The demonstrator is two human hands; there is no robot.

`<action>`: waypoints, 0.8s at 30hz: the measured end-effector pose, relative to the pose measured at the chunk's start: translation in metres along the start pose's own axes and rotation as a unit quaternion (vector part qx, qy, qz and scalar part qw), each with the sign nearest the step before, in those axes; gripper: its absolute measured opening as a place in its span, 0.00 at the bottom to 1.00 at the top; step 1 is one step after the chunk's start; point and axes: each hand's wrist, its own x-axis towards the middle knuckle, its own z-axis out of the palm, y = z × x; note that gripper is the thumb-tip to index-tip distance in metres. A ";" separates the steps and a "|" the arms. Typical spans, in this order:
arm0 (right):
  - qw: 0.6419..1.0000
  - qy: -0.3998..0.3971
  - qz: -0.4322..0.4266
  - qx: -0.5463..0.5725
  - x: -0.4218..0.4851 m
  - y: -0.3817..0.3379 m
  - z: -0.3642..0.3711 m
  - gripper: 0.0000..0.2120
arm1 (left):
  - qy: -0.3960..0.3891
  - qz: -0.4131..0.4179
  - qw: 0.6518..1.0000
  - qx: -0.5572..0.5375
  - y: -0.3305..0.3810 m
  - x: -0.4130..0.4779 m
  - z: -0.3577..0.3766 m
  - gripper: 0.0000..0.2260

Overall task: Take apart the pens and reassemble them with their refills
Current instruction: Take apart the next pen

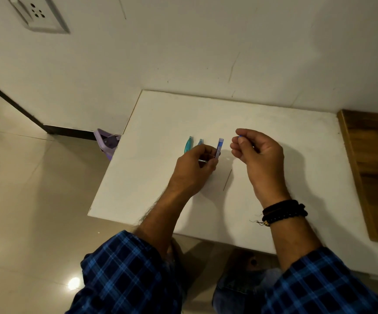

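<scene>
On the white table (274, 137) my left hand (195, 168) pinches a blue translucent pen barrel (218, 148) that points up and away, with a thin part showing under its fingers. My right hand (259, 152) is curled and pinches a small blue pen piece (240, 135) between thumb and forefinger, a short way right of the barrel. A teal pen (188, 145) lies on the table just left of my left hand. Beside the teal pen a light blue pen (200, 141) lies partly hidden by my left fingers. A thin refill (227, 179) lies on the table between my hands.
The table stands against a white wall. A wooden board (371, 168) adjoins its right edge. A purple object (106, 141) sits on the tiled floor by the table's left edge. My feet show under the table's near edge.
</scene>
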 end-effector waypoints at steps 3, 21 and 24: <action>1.000 0.002 -0.009 -0.008 -0.002 -0.001 0.002 0.07 | -0.009 -0.001 1.000 0.000 0.001 0.000 0.000 0.05; 0.998 -0.028 -0.020 -0.057 -0.002 -0.003 0.003 0.04 | -0.023 0.028 0.999 0.014 -0.003 0.003 0.002 0.06; 0.997 -0.026 -0.021 -0.066 0.000 -0.005 -0.002 0.03 | -0.019 0.026 0.999 -0.019 -0.004 0.002 0.002 0.06</action>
